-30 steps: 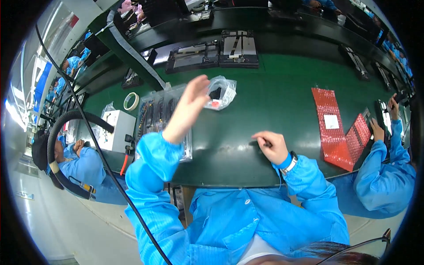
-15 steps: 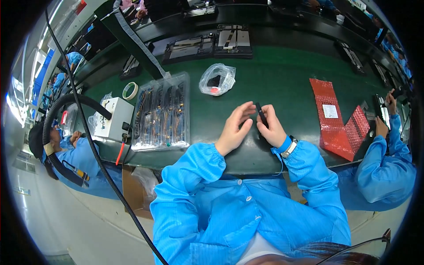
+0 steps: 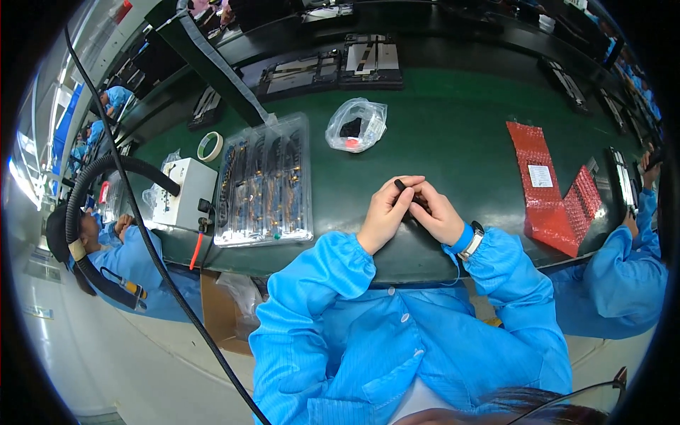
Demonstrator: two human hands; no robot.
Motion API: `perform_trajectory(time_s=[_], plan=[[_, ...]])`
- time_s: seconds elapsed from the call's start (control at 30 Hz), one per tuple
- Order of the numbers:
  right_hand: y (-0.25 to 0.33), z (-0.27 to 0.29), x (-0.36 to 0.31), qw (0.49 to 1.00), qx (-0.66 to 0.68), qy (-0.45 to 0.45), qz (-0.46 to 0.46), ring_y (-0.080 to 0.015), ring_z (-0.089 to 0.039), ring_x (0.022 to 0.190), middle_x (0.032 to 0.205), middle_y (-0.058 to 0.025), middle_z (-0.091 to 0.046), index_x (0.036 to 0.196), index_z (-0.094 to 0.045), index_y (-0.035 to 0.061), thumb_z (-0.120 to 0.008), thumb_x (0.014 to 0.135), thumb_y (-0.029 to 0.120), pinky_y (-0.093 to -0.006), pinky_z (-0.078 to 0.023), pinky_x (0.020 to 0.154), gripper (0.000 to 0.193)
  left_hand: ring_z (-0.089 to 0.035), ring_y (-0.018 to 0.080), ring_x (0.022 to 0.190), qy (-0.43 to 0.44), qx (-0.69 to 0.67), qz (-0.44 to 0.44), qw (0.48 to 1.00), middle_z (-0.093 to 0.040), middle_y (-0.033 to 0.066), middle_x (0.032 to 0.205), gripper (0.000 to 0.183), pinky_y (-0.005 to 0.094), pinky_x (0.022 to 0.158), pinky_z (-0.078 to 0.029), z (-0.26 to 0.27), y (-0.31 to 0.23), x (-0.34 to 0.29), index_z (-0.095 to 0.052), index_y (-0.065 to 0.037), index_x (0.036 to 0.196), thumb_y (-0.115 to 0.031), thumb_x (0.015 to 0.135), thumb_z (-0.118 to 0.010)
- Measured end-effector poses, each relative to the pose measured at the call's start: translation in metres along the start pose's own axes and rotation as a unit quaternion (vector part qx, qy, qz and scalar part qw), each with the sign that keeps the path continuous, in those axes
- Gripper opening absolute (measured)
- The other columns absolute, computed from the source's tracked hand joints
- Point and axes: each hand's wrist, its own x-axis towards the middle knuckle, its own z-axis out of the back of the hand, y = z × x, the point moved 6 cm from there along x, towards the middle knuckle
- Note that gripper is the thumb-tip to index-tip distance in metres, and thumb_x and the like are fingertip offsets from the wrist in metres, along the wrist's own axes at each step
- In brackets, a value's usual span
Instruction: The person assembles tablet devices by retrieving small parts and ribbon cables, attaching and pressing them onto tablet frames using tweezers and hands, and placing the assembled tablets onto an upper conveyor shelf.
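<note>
Close to the table's near edge my two hands are brought together around a slim black pen-like stick (image 3: 400,185). My left hand (image 3: 382,216) is closed, with its thumb and fingers around the stick's upper end. My right hand (image 3: 440,218), wearing a blue wrist strap and a watch, has its fingers curled on the same stick. Much of the stick is hidden by the fingers, so its exact kind cannot be made out. Beyond the hands lies a clear plastic bag (image 3: 372,117) with black and red contents. Left of them is a clear tray (image 3: 308,177) of small electronic parts.
A white box (image 3: 185,191) with a black hose (image 3: 113,161) stands at left, near a tape roll (image 3: 210,145). Red bubble wrap (image 3: 536,152) lies at right. Dark device panels (image 3: 370,62) line the back of the green table (image 3: 453,120). Co-workers sit on both sides.
My left hand has come in from beside the stick and closed on it. Both hands are now together, slightly lower in the picture. The whole view has shifted a little.
</note>
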Motion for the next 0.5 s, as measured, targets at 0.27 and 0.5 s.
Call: perform_trajectory(time_s=[0.27,0.5], plan=[[0.0,0.008,0.001,0.997,-0.075,-0.018,-0.004,-0.0232,-0.058,0.087,0.094,-0.0148,-0.057,0.105,-0.049,-0.0009,-0.047,0.085,0.011,-0.0314,-0.045,0.075,0.023,-0.048,0.0248,0.109,-0.034,0.064,-0.081,0.994,-0.053,0.0128,0.116,0.026,0.0333,0.091,-0.039,0.0,-0.018,-0.006,-0.057,-0.001,0.107,-0.017,0.091,-0.042],[-0.045,0.099,0.103,0.933,-0.202,-0.292,0.054,-0.028,-0.054,0.09,0.1,-0.015,-0.054,0.105,-0.053,0.0015,-0.06,0.079,0.016,-0.0352,-0.044,0.079,0.031,-0.055,0.0191,0.07,0.0,-0.228,-0.099,0.969,-0.052,0.0113,0.075,0.023,0.0303,0.066,-0.045,-0.013,-0.009,-0.031,-0.046,0.0,0.086,-0.018,0.094,-0.035]])
